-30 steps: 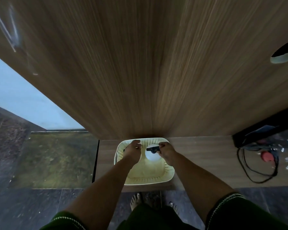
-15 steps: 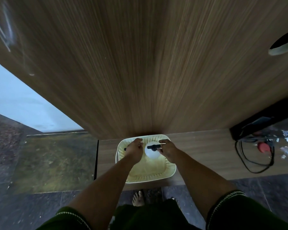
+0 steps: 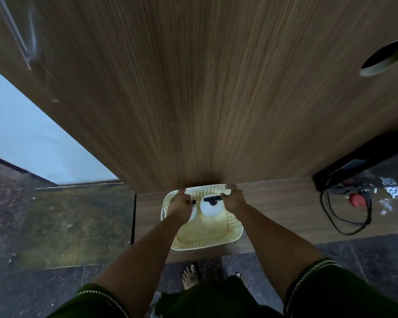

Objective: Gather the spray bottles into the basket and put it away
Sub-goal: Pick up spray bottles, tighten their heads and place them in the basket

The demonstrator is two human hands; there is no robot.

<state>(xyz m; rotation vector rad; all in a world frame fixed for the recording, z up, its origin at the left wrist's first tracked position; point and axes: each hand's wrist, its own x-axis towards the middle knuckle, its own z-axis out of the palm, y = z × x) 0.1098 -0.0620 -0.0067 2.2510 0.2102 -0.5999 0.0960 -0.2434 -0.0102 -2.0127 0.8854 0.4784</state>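
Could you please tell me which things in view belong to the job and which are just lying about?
Part of the job:
- basket
- spray bottle standing in it
- left hand and right hand, both at the basket's far end

Just lying about:
- black cable
- red plug
- white scraps

The basket [image 3: 200,239] is pale cream-yellow, its walls dotted with rows of small holes. Inside it, the spray bottle [image 3: 208,206] is white with a black nozzle. Above the basket the cabinet panel [image 3: 205,88] is brown with fine straight wood grain, and the shelf [image 3: 285,205] under the basket shows the same brown. Right of the basket a black cable [image 3: 345,221] loops beside a red plug [image 3: 357,199]. Below the basket the sleeves [image 3: 331,285] are dark green with pale corded trim. Left of it the floor [image 3: 74,223] is mottled green-grey stone.
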